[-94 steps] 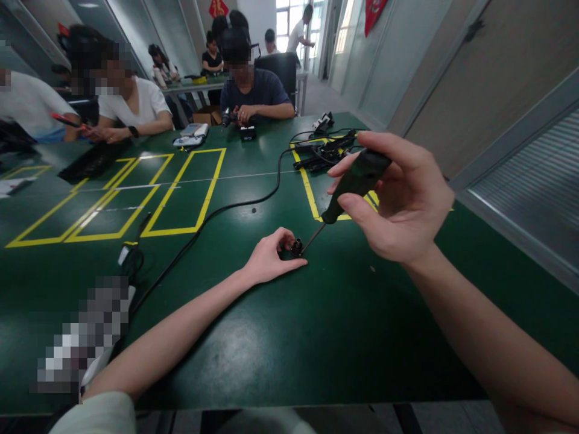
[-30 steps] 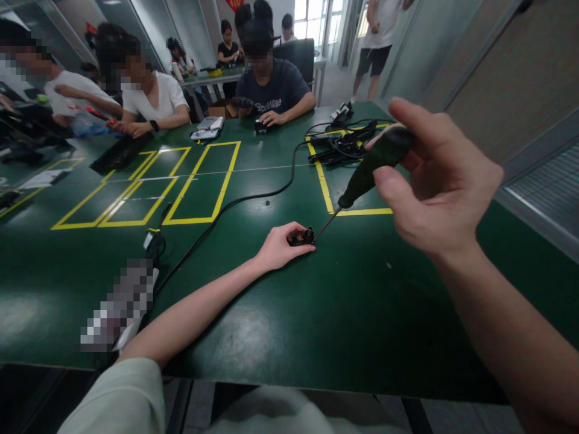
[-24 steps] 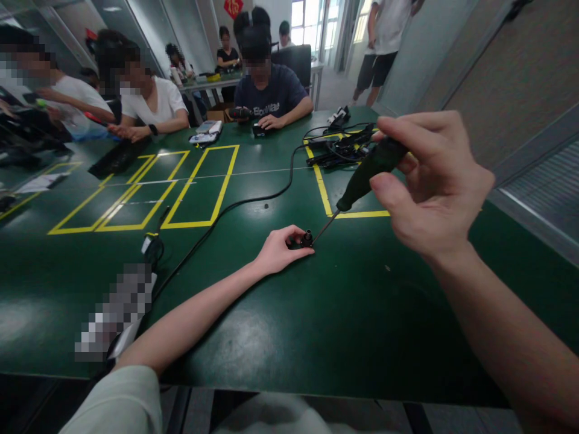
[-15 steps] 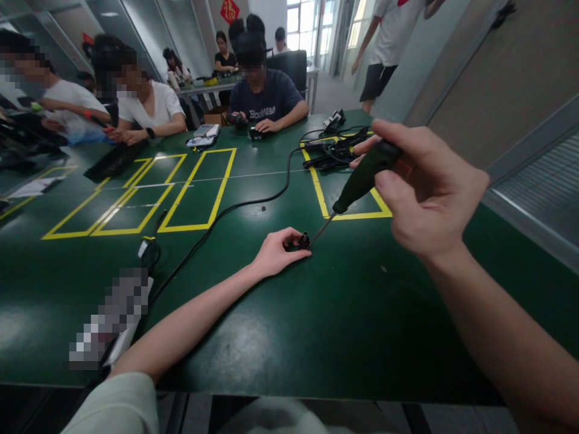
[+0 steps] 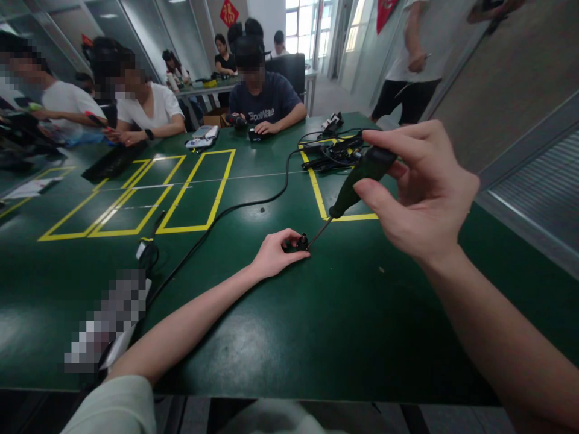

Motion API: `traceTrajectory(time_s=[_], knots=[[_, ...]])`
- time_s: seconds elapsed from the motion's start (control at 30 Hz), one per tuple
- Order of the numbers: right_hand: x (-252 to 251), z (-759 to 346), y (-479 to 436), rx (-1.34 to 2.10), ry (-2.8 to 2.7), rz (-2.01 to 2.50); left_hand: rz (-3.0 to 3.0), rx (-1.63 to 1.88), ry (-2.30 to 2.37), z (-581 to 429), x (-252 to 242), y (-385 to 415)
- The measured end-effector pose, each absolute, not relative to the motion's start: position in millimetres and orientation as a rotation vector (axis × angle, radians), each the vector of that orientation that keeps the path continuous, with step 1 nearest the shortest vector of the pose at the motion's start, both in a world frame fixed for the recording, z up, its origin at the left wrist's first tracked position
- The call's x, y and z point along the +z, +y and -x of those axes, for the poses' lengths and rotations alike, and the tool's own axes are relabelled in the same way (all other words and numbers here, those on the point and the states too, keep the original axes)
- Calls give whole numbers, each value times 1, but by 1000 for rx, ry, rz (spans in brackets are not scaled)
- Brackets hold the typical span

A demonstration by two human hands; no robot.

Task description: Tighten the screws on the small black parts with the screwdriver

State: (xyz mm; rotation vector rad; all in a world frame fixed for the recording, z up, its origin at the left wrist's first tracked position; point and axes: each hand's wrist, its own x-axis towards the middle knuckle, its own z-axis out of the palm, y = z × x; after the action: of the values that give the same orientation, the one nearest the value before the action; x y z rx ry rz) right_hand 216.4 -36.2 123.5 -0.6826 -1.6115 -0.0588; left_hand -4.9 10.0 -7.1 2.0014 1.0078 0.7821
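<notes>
My right hand [image 5: 420,187] grips a screwdriver [image 5: 357,184] by its dark green handle, which slants down to the left. The thin metal shaft ends at a small black part [image 5: 302,243] with a short round post standing up from it. Pinched between the thumb and fingers of my left hand [image 5: 278,253], that part rests low over the green table [image 5: 344,325]. The screwdriver's tip meets the right side of the part; the exact point of contact is too small to make out.
A black cable [image 5: 253,204] runs across the table to a pile of black parts [image 5: 332,155] in a yellow taped box. A blurred-out object [image 5: 108,319] lies beside my left forearm. Across the table a person in a navy shirt [image 5: 271,99] works; others sit at left.
My right hand has shifted slightly left and its fingers have changed position on the screwdriver handle. My left hand holds steady. The standing person at the back has moved right.
</notes>
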Motion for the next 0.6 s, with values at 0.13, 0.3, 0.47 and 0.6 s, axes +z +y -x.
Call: traceTrajectory(time_s=[0.13, 0.3, 0.47, 0.6], knots=[[122, -217, -35, 11, -1642, 643, -2006, 762, 1023, 5, -6, 9], [122, -217, -34, -42, -1643, 657, -2013, 754, 1028, 5, -6, 10], [122, -216, -36, -44, -1623, 690, -2013, 765, 1018, 5, -7, 10], [122, -216, -36, 66, -1650, 641, -2009, 767, 1021, 5, -6, 9]])
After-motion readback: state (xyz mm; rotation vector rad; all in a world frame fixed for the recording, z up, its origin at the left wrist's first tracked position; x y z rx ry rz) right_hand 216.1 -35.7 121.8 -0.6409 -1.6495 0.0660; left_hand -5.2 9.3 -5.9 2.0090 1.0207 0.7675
